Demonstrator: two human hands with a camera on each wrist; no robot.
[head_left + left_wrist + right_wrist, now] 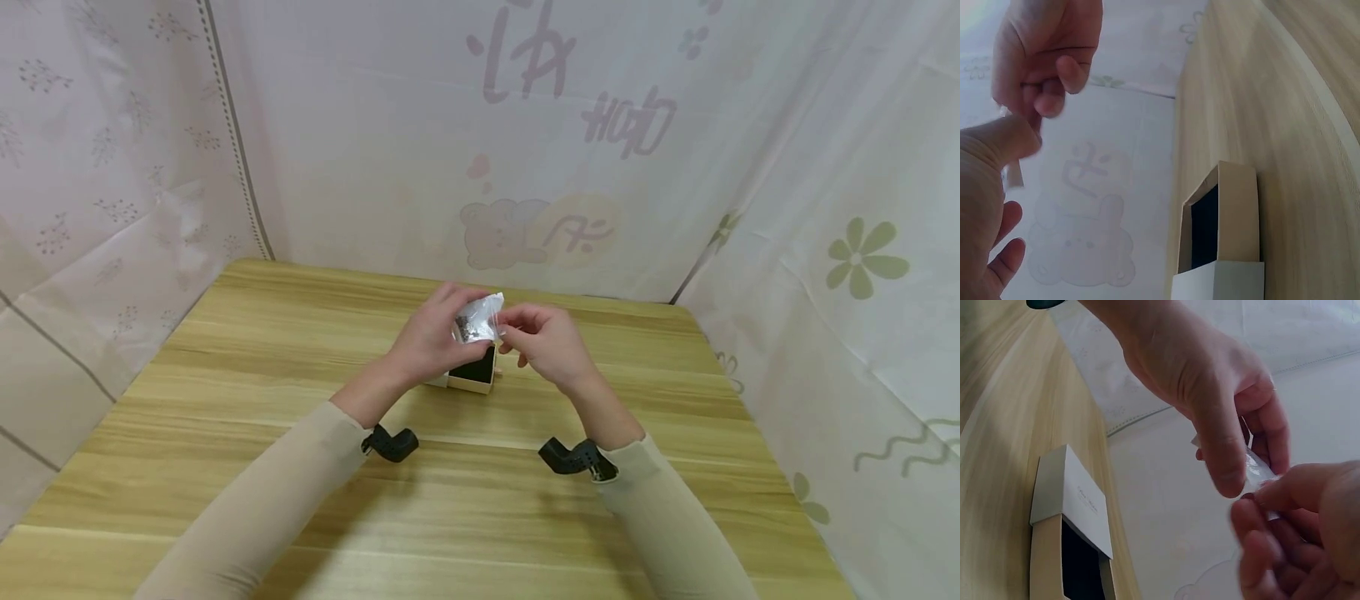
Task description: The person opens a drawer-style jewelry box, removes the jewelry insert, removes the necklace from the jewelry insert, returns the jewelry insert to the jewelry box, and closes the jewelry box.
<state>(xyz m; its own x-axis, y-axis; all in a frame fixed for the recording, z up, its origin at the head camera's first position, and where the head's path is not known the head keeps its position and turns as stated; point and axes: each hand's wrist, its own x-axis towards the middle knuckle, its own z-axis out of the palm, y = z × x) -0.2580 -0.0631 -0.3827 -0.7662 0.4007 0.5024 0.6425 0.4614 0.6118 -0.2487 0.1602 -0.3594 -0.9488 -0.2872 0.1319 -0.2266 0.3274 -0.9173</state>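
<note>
A small clear plastic bag (pixel 478 317) with dark, shiny bits inside is held above the table. My left hand (pixel 429 340) grips it between thumb and fingers. At the bag's right edge, the right hand (pixel 551 343) pinches with thumb and index finger, its other fingers curled. Below the hands lies a small drawer box: its cream tray (pixel 1239 215), lined in black, is partly slid out of a white sleeve (pixel 1085 500) with small print on top. Its left part is hidden behind the left hand in the head view.
The box rests on a wood-grain table (pixel 480 517). Pale printed curtains (pixel 360 167) hang behind the table and along both sides. A black wrist mount (pixel 393 444) sits at the left cuff, another mount (pixel 573 457) at the right.
</note>
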